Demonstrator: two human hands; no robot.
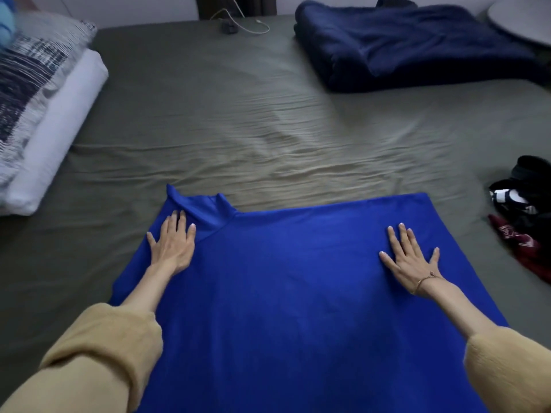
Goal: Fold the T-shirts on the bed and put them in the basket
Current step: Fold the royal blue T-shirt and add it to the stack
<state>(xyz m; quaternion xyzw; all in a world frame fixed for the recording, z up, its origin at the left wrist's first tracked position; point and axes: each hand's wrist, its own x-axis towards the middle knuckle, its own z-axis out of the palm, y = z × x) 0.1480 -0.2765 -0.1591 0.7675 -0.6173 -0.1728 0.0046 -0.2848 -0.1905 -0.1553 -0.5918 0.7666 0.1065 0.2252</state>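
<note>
Bed: we see an olive-grey sheet, wrinkled across the middle.
Left: two stacked pillows, patterned over white.
Far right: a folded navy blanket.
Far edge: a white cable below a pale wall.
Light: dim, even.

I am looking down at a T-shirt lying spread on the near part of the bed. My left hand is resting flat near its far left corner and my right hand near its far right. Pillows are stacked at the bed's left edge. A folded blanket is lying far right, a cable left of it. A pile of clothes is sitting right of the T-shirt.
</note>
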